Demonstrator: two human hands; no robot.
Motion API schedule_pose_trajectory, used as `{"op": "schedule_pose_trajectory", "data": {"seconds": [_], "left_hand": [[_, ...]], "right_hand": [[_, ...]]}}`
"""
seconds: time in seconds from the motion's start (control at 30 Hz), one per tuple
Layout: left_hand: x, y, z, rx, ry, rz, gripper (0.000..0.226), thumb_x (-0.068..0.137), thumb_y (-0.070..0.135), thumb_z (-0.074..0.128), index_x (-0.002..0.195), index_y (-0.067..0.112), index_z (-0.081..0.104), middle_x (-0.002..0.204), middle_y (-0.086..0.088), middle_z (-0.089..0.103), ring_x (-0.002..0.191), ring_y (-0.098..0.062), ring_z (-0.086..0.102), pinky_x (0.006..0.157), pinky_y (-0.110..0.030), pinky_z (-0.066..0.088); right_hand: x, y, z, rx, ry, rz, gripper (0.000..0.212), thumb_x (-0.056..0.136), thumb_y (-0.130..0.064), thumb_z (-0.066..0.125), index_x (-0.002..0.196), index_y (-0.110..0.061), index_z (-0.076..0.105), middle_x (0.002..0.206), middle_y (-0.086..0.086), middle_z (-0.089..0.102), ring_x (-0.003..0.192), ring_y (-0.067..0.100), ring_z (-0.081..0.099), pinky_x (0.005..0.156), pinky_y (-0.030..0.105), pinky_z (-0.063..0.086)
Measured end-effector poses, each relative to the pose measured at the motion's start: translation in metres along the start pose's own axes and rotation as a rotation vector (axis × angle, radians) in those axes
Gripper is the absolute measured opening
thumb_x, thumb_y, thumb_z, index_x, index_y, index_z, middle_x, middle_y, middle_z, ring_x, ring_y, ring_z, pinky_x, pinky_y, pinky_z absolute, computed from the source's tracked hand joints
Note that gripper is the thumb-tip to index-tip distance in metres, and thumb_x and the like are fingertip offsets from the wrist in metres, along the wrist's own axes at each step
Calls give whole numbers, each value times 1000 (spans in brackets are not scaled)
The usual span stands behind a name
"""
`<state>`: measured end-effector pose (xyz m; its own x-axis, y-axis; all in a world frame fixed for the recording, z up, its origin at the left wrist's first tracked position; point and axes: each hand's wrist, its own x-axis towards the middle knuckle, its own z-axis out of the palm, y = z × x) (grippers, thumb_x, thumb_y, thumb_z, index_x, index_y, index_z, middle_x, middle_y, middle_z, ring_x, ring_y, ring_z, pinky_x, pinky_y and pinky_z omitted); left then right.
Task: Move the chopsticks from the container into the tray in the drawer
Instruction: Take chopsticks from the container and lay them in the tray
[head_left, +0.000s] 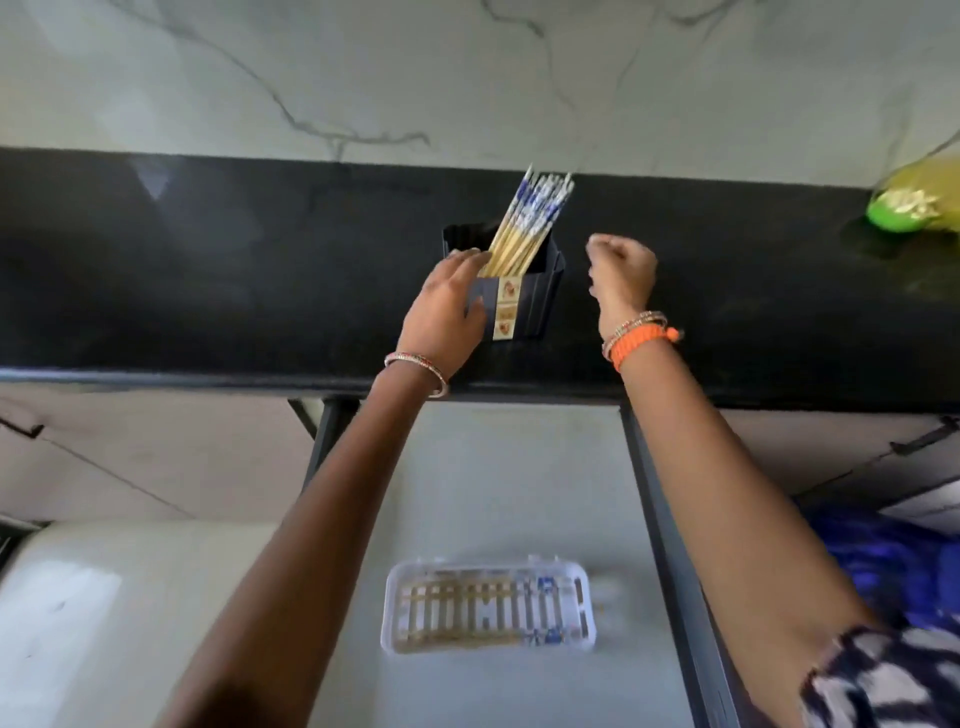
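Left hand (449, 306): fingers spread, laid against the near-left wall and rim of the dark ribbed plastic container (524, 301); grasping nothing. Right hand (621, 270): curled into a loose fist just right of the container, apart from it (whether it holds anything cannot be told). Bundle of pale wooden chopsticks with blue-and-white patterned tops (524, 223): standing inside the container, leaning right. Clear rectangular slotted plastic tray (488, 605): well below the container, in the open pale drawer (519, 467), a few chopsticks lying in it.
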<state>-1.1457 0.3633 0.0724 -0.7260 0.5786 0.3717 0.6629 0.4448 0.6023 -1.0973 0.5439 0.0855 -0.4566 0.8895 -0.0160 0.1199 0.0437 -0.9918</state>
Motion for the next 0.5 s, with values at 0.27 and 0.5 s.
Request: {"op": "schedule_pose_trajectory", "data": {"seconds": [0.27, 0.5], "left_hand": [[46, -35, 20, 95, -240, -114, 32, 93, 17, 48, 124, 14, 55, 137, -19, 51, 124, -30, 52, 99, -41, 46], [43, -43, 31, -25, -110, -94, 31, 90, 4, 48, 117, 9, 61, 127, -11, 62, 141, -23, 27, 109, -42, 38]], "right_hand": [[87, -1, 62, -229, -246, -23, 25, 84, -16, 68, 62, -5, 66, 63, 4, 57, 57, 14, 51, 57, 24, 41], [107, 11, 64, -191, -191, 16, 56, 79, -20, 75, 41, -17, 33, 45, -4, 30, 36, 8, 26, 33, 10, 24]]}}
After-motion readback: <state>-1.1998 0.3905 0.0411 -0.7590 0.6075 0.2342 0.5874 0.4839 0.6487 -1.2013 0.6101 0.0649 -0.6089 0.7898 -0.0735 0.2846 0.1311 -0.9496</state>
